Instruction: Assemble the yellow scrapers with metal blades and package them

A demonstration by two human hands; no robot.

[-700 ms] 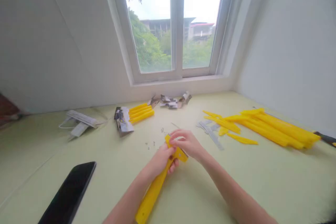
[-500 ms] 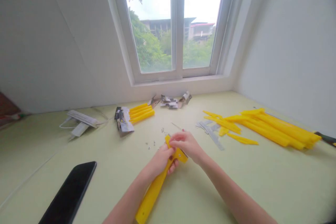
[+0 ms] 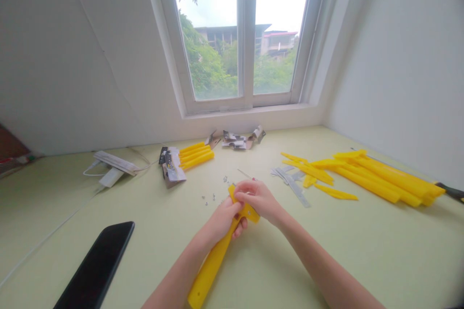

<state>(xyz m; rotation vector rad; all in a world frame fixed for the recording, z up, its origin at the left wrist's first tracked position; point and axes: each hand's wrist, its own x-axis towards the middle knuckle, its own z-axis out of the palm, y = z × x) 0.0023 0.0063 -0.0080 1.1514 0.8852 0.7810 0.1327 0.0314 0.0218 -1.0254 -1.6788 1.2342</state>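
Observation:
A long yellow plastic piece (image 3: 213,263) with a short crosspiece near its far end slants up from the front edge of view. My left hand (image 3: 226,217) is wrapped round it just below the crosspiece, thumb on top. Over the far end, my right hand (image 3: 259,199) has thumb and forefinger pinched together against the yellow plastic; anything between those fingertips is hidden. A small metal fastener (image 3: 249,212) shows on the crosspiece. Just beyond my right hand lies a thin metal shaft (image 3: 245,174), its reddish end partly covered. Small metal fasteners (image 3: 213,197) lie scattered left of the hands.
Grey flat strips (image 3: 292,186) and yellow pieces (image 3: 315,174) lie to the right, beside a stack of long yellow parts (image 3: 384,176). Yellow handles with printed cards (image 3: 172,166) sit at back left. A black phone (image 3: 97,263) and a power strip (image 3: 116,163) are on the left.
Almost nothing differs; the view has shifted very slightly. Both hands keep the same hold on the yellow piece.

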